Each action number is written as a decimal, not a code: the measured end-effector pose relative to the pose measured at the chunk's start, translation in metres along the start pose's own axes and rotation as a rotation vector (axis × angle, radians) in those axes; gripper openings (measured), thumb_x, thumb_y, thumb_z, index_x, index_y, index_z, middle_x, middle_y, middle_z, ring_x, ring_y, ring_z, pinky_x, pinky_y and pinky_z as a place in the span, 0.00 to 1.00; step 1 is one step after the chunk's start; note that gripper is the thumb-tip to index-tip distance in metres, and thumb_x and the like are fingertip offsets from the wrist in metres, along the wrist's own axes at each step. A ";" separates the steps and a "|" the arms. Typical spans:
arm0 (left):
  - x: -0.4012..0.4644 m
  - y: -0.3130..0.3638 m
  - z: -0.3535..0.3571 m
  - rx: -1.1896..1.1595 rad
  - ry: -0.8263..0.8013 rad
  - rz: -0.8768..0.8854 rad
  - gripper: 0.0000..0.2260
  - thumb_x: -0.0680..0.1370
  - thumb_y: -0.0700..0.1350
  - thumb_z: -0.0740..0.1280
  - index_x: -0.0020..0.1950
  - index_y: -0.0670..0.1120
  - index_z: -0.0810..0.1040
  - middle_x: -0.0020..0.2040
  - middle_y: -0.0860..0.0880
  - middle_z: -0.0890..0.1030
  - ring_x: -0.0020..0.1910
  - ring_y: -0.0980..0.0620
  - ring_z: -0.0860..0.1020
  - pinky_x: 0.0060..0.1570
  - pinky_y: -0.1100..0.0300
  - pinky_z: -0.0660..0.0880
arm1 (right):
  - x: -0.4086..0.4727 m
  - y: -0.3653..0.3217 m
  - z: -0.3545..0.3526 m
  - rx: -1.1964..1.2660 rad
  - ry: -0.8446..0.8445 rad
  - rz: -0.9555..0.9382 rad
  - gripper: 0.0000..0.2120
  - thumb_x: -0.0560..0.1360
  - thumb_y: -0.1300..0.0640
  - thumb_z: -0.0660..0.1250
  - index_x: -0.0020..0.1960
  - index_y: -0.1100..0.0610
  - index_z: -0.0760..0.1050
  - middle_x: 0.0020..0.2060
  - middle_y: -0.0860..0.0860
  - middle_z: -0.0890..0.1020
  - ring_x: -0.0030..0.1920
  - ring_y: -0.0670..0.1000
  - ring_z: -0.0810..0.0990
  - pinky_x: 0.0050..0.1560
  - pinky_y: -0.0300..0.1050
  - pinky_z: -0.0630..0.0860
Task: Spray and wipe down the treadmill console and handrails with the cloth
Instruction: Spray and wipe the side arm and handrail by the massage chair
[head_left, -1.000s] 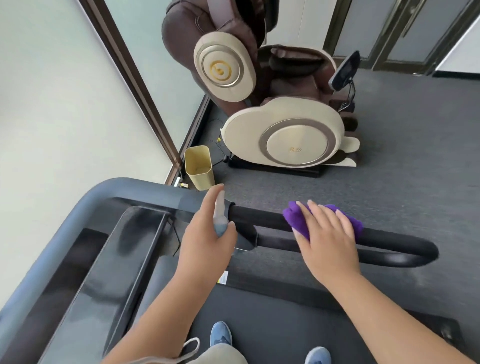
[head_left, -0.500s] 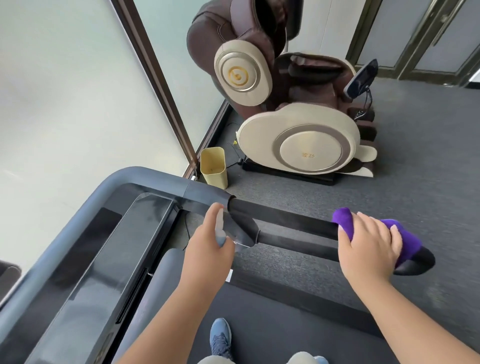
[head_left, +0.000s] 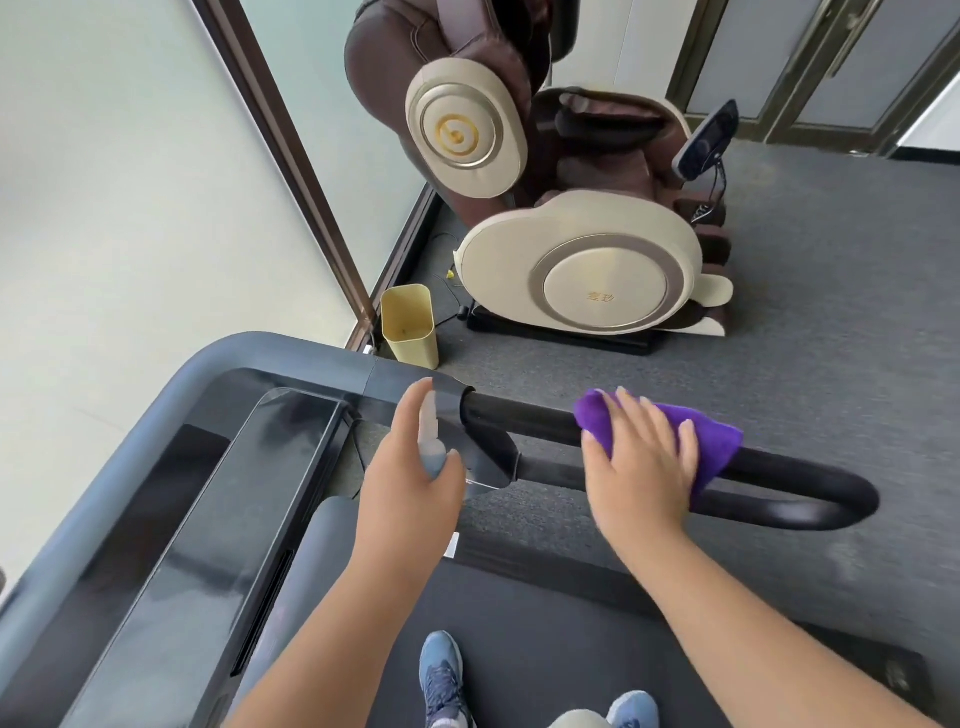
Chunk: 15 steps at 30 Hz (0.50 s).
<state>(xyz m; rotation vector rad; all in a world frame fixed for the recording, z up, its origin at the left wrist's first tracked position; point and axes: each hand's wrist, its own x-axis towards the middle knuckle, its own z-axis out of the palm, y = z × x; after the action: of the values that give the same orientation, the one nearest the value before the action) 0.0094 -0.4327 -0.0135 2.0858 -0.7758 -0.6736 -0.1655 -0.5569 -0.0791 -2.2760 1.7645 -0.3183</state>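
A purple cloth (head_left: 711, 441) is draped over the black looped handrail (head_left: 810, 499) on the treadmill's right side. My right hand (head_left: 639, 462) lies flat on the cloth and presses it against the rail's middle stretch. My left hand (head_left: 410, 478) grips a small translucent spray bottle (head_left: 430, 441) with a pale blue base, held just left of where the rail joins the grey frame. The glossy black console (head_left: 218, 519) slopes away at lower left, with no hand on it.
A beige and brown massage chair (head_left: 576, 260) stands on the grey carpet beyond the rail. A small yellow bin (head_left: 409, 325) sits by the dark door frame (head_left: 291, 171). My blue shoes (head_left: 441, 675) are on the treadmill belt (head_left: 519, 634).
My right hand slid the cloth out to the rail's far end, then back left to its middle. The left hand kept the bottle at the rail's base.
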 end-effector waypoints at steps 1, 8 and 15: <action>0.000 -0.002 -0.003 -0.009 0.008 0.002 0.31 0.79 0.43 0.64 0.73 0.72 0.62 0.47 0.52 0.79 0.40 0.48 0.76 0.44 0.46 0.81 | -0.002 -0.025 0.007 -0.024 -0.026 -0.059 0.30 0.81 0.39 0.46 0.80 0.44 0.63 0.80 0.46 0.65 0.81 0.50 0.59 0.81 0.59 0.43; 0.010 -0.018 -0.020 -0.021 0.028 0.034 0.30 0.78 0.38 0.66 0.74 0.65 0.65 0.32 0.58 0.76 0.30 0.58 0.73 0.34 0.61 0.72 | 0.001 -0.123 0.044 -0.089 -0.064 -0.194 0.29 0.81 0.41 0.54 0.81 0.45 0.61 0.78 0.54 0.69 0.78 0.58 0.64 0.78 0.69 0.49; 0.003 0.009 0.015 0.042 -0.056 0.100 0.31 0.79 0.40 0.67 0.75 0.66 0.63 0.46 0.57 0.80 0.39 0.59 0.79 0.40 0.63 0.72 | 0.000 -0.038 0.026 -0.069 -0.024 -0.292 0.28 0.81 0.42 0.52 0.80 0.48 0.65 0.75 0.46 0.72 0.77 0.52 0.67 0.80 0.57 0.56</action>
<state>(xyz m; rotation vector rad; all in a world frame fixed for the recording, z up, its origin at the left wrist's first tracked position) -0.0012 -0.4468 -0.0155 2.0581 -0.9262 -0.6687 -0.1229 -0.5461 -0.0917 -2.5780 1.4510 -0.2845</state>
